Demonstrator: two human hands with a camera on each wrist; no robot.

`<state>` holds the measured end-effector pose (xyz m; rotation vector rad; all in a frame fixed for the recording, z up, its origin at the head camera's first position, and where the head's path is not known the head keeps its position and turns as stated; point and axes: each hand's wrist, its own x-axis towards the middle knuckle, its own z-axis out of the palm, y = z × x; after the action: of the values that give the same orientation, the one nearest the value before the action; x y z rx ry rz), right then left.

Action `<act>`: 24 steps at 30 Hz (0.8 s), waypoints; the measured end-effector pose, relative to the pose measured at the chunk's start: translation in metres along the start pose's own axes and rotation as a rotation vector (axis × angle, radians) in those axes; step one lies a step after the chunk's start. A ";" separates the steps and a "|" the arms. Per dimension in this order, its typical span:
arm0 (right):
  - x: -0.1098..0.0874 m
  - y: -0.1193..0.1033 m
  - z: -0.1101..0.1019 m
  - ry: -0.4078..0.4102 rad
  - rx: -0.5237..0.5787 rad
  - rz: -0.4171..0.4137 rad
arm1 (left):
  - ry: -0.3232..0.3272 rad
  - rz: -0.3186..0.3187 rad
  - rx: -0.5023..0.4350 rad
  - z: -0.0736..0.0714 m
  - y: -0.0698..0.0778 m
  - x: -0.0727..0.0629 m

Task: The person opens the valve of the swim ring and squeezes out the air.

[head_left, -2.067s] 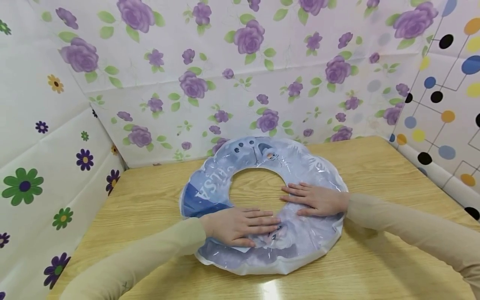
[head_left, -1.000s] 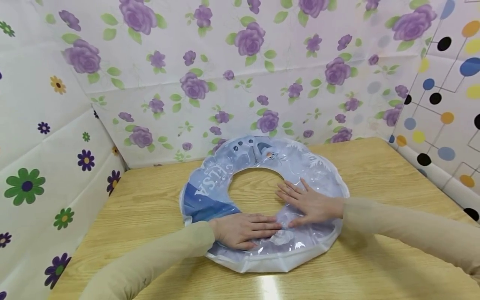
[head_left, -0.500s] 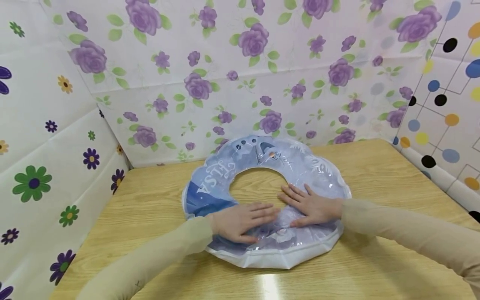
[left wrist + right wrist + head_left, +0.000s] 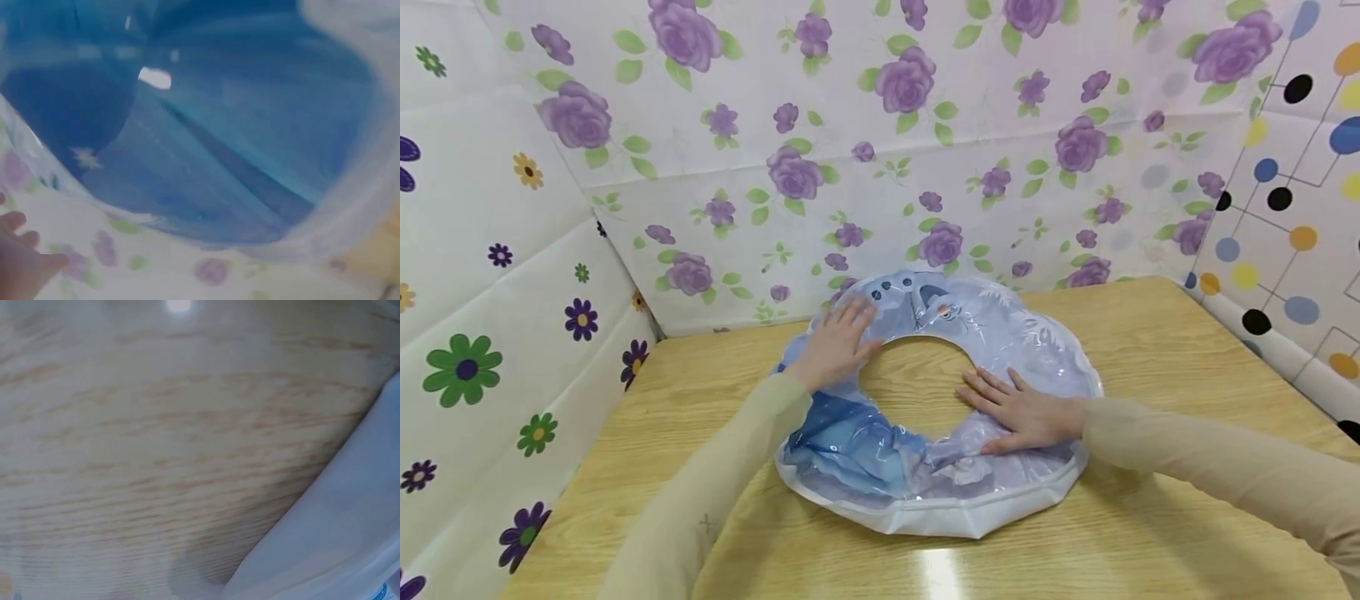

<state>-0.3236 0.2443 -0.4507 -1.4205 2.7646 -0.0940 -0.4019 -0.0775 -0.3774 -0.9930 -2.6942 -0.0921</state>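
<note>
A blue and lilac swim ring (image 4: 1037, 346) with cartoon prints lies on the wooden table, looking puffed but wrinkled at its near side. My left hand (image 4: 837, 340) is over the ring's upper left part, fingers extended, blurred in the head view; whether it touches the ring I cannot tell. In the left wrist view some fingers of the left hand (image 4: 22, 259) show at the lower left, beside the ring's shiny blue plastic (image 4: 206, 137). My right hand (image 4: 1022, 411) rests on the ring's right side, fingers straight and spread. Only the ring's pale edge (image 4: 337, 525) shows in the right wrist view.
The wooden table (image 4: 700, 400) extends around the ring. Behind it hangs a white sheet with purple roses (image 4: 793, 173). A flower-print sheet (image 4: 463, 367) borders the left side, and a dotted sheet (image 4: 1300, 275) the right.
My left hand has moved from the near part of the ring up to its upper left, uncovering the near-left blue section. The right hand stays on the right side, fingers more spread than at first.
</note>
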 end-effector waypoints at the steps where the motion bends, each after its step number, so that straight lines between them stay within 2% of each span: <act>1: 0.000 0.000 0.000 0.000 -0.001 -0.002 | -0.001 -0.070 -0.019 0.003 -0.004 0.003; 4: 0.001 -0.001 0.000 0.005 -0.010 -0.011 | -0.033 -0.250 -0.072 0.016 -0.014 0.010; 6: 0.002 -0.001 0.000 0.008 -0.016 -0.020 | -0.077 -0.328 -0.077 0.028 -0.018 0.011; 8: 0.002 -0.001 0.001 0.008 -0.018 -0.025 | -0.131 -0.369 -0.066 0.039 -0.020 0.010; 12: 0.002 -0.001 0.002 0.003 -0.019 -0.013 | -0.196 -0.388 -0.060 0.052 -0.020 0.009; 16: 0.000 0.000 0.002 0.007 -0.011 -0.009 | -0.230 -0.393 -0.096 0.053 -0.016 0.010; 24: -0.001 0.003 0.002 0.028 0.003 -0.025 | -0.355 -0.410 -0.121 0.056 -0.010 0.013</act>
<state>-0.3248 0.2469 -0.4528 -1.4649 2.7681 -0.1190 -0.4306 -0.0682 -0.4277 -0.5065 -3.2195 -0.1731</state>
